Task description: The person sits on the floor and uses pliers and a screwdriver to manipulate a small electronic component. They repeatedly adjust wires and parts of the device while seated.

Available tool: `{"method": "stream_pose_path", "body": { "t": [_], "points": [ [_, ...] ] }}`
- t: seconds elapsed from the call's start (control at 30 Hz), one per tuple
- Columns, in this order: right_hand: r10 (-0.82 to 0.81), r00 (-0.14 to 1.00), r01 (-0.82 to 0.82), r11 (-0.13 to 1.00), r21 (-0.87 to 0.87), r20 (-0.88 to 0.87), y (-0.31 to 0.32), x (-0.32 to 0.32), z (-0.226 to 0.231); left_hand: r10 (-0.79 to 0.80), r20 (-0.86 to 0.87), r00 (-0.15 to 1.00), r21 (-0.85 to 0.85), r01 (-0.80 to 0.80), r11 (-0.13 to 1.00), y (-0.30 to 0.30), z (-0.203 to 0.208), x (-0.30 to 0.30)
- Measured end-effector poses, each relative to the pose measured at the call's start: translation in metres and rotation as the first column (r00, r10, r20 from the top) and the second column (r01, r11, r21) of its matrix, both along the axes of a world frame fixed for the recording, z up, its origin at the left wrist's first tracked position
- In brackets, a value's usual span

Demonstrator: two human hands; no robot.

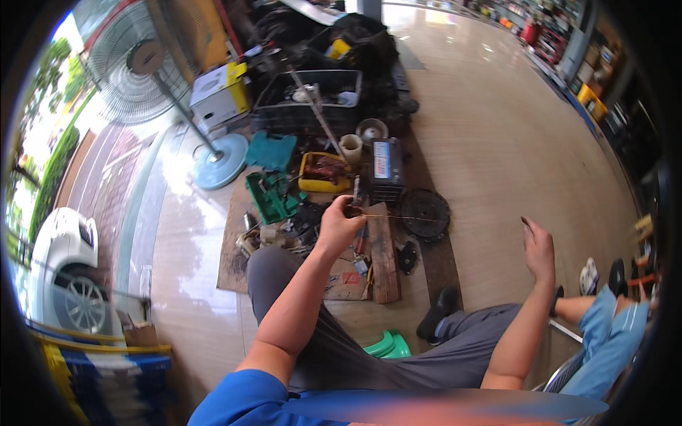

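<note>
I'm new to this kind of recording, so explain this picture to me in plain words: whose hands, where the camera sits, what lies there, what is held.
There is no machine here: a person works bare-handed. The one picture comes from a wide fisheye camera on their head, looking down, so straight edges bend near the rim. The left hand pinches a thin strand, probably wire, running rightward. The right hand is raised; whether it holds anything is unclear. On and around a brown board on the floor are a green case, a yellow container, a wooden block and a round black part.
</note>
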State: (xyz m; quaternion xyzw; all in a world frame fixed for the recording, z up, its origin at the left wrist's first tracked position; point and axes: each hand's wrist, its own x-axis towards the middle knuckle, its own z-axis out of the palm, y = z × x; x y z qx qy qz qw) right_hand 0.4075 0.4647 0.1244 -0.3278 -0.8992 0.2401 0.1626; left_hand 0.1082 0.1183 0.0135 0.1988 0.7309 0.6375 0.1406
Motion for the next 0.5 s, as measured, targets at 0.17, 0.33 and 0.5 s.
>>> {"method": "stream_pose_path", "body": {
  "t": [0.17, 0.33, 0.5],
  "points": [
    [0.023, 0.997, -0.019, 0.998, 0.062, -0.067, -0.008, 0.003, 0.004, 0.134, -0.349, 0.928, -0.045, -0.159, 0.986, 0.002, -0.002, 0.007],
    [-0.038, 0.999, 0.038, 0.999, 0.011, 0.001, -0.005, 0.01, 0.003, 0.117, -0.112, 0.987, 0.136, -0.102, 0.985, 0.007, 0.007, 0.014],
    [-0.037, 0.999, 0.038, 0.996, 0.08, -0.018, 0.013, 0.023, -0.013, -0.021, 0.077, 0.997, 0.171, 0.007, 0.985, 0.011, 0.013, 0.015]
  ]
}}
